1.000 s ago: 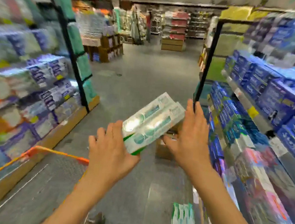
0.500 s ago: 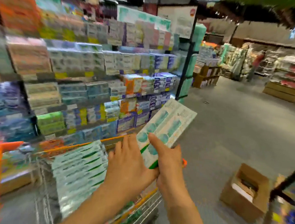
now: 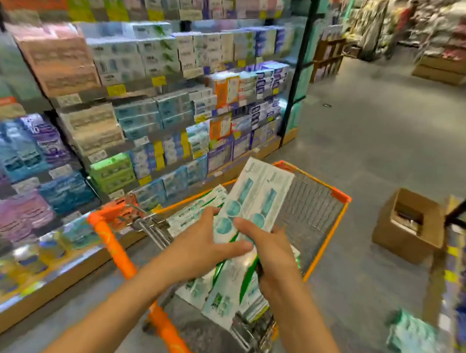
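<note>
Your grip: left hand (image 3: 201,247) and right hand (image 3: 274,254) pinch the toothpaste packs (image 3: 255,199) by the near end, above the cart (image 3: 340,197); the far end is free, so they may slip.

I'm in a shop — stocked shelves (image 3: 155,92) with yellow price tags (image 3: 158,80), my orange trolley (image 3: 336,195), probably a supermarket aisle.
</note>
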The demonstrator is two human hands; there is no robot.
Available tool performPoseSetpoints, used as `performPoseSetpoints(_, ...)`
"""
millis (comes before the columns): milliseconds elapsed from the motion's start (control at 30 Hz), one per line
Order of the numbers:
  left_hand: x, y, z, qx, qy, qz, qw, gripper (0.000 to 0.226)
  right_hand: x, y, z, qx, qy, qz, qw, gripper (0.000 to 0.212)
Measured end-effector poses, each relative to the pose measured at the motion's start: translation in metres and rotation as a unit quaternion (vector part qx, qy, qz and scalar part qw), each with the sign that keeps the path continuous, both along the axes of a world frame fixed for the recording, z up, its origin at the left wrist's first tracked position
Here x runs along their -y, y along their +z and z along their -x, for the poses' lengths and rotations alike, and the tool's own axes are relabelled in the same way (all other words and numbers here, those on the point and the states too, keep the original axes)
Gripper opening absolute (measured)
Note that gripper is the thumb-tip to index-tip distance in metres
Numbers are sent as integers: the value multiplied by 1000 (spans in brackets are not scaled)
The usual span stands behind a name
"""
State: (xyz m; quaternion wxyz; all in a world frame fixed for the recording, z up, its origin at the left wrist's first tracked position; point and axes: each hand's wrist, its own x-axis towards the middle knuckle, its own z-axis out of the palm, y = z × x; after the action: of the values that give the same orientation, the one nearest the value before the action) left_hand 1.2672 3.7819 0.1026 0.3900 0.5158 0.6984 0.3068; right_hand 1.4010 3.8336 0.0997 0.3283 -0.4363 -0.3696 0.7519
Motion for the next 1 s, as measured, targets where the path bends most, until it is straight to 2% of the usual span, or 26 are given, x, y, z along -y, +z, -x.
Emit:
performPoseSetpoints(67, -5, -13, 1, 31, -16, 0, 999, 97, 2, -10, -1, 3, -12, -3, 1000, 31)
performPoseSetpoints(100, -6, -17, -2, 50, -21, -6, 999, 89, 1, -19, -1, 5, -21, -4, 1000, 26)
performPoseSetpoints(200, -7, -28, -6, 94, -28, -8, 995, 52, 3, -34, 6, 34, -51, -10, 998, 43)
performPoseSetpoints(233, -8, -31, -6, 108, -31, -3, 994, 46, 4, -35, 7, 39, -63, -8, 997, 44)
performPoseSetpoints(367, -27, -39, -9, 117, -41, -11, 992, 50, -13, -40, 1, 35, -68, 8, 997, 52)
performPoseSetpoints(400, -33, -40, -12, 119, -41, -16, 992, 49, -21, -43, -2, 40, -69, 3, 997, 60)
performPoseSetpoints(467, -49, -42, -16, 112, -33, -27, 993, 47, -40, -46, -6, 51, -69, -8, 996, 91)
performPoseSetpoints(533, -70, -46, -24, 112, -23, -39, 993, 65, -61, -48, -10, 55, -72, -11, 996, 127)
performPoseSetpoints(567, -83, -49, -29, 123, -19, -39, 991, 66, -74, -51, -14, 55, -73, -7, 996, 137)
performPoseSetpoints(600, -97, -54, -35, 135, -14, -39, 990, 60, -90, -53, -20, 53, -68, 0, 996, 137)
performPoseSetpoints(633, -113, -58, -42, 148, -12, -34, 988, 55, -106, -55, -28, 47, -63, 6, 997, 123)
performPoseSetpoints(700, -150, -70, -61, 168, -2, -32, 985, 57, -148, -64, -51, 36, -53, 6, 998, 73)
performPoseSetpoints(767, -188, -84, -84, 180, 35, -39, 982, 58, -195, -75, -72, 34, -15, -1, 999, 47)
performPoseSetpoints(867, -240, -102, -119, 200, 114, -28, 973, 55, -258, -89, -98, 57, 36, -8, 998, 42)
performPoseSetpoints(1000, -287, -107, -150, 205, 164, -5, 965, 46, -317, -100, -119, 52, 92, 26, 994, 37)
